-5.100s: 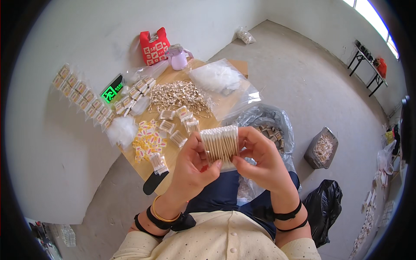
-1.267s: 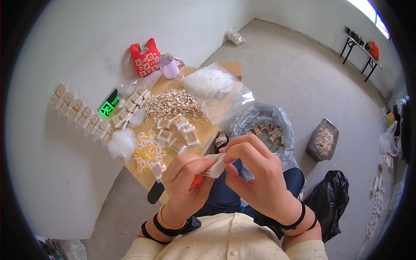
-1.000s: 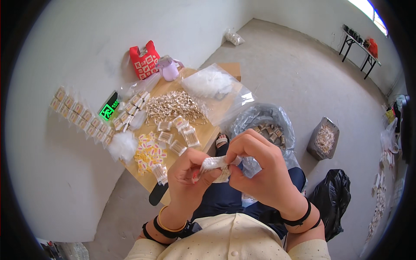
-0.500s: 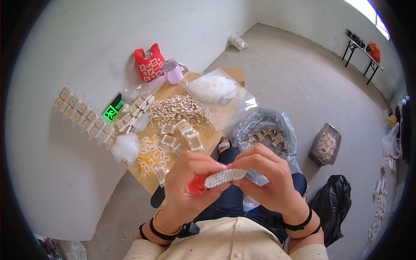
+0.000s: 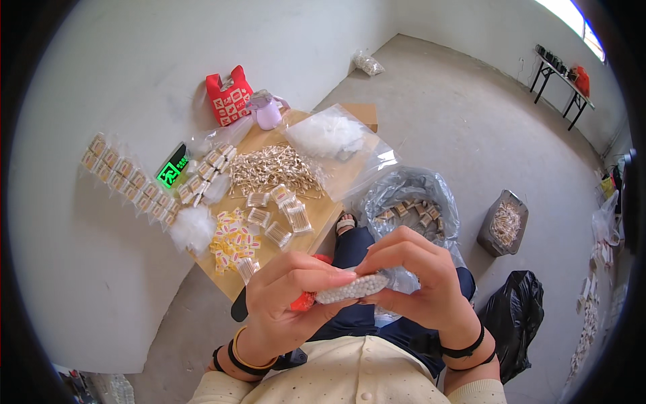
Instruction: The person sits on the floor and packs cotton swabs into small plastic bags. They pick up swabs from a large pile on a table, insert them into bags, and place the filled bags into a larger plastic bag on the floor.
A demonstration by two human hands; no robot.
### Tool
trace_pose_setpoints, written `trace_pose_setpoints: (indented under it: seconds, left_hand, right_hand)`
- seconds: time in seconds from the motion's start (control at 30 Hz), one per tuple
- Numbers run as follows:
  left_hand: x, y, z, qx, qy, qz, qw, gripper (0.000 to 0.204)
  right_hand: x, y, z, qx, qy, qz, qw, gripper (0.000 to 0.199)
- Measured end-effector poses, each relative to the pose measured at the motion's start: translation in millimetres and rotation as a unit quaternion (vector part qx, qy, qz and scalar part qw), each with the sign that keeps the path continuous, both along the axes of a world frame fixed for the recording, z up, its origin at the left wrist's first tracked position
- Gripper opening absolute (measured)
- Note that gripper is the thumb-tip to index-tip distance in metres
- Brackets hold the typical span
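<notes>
Where both hands meet at lower centre of the frame, a small clear packet of cotton swabs (image 5: 353,288), white tips showing in a tight row, pinched end to end: left hand (image 5: 293,296) closed on its left end, with something red (image 5: 304,301) tucked beneath the fingers, right hand (image 5: 417,283) closed over its right end. Probably very light, slightly springy, the thin film slippery and easy to crush or burst; best gripped at the short ends or flat sides, not squeezed across the tips. Held in mid-air above the lap, well clear of the bench (image 5: 316,215), a board at centre frame.

On the bench: loose heap of swabs (image 5: 272,168), several filled packets (image 5: 279,215), yellow printed slips (image 5: 232,241), white fluff (image 5: 192,227) at its left edge, lilac jug (image 5: 267,111) and red bag (image 5: 229,97) toward upper left. Right of centre, an open plastic sack (image 5: 410,198) with packets inside; grey bin (image 5: 503,222) and black bag (image 5: 515,316) further right. Bench crowded; open room only above the lap and on bare floor to the upper right.
</notes>
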State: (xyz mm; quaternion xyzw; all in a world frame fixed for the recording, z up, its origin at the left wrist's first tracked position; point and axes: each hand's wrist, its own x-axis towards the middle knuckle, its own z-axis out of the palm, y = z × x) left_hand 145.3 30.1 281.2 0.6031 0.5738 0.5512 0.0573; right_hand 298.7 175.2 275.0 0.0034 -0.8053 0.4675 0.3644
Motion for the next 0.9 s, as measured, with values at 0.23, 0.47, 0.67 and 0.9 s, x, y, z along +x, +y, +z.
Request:
trace_pose_setpoints:
  seconds: [0.23,0.47,0.67,0.9]
  left_hand:
    - [-4,1,-1,-0.003,-0.044,-0.056,0.997,0.034]
    - [-6,2,5,0.022,0.109,0.023,0.994,0.033]
    - [-12,-1,0,0.036,0.151,0.025,0.987,0.032]
    - [-17,-5,-5,0.034,0.137,-0.015,0.990,0.031]
  right_hand:
    - [0,2,-4,0.061,0.030,-0.003,0.998,0.029]
    - [-1,3,-7,0.048,0.042,-0.018,0.998,0.028]
    - [-3,2,-4,0.077,0.041,-0.015,0.996,0.032]
    - [-5,1,-3,0.090,0.055,0.020,0.994,0.031]
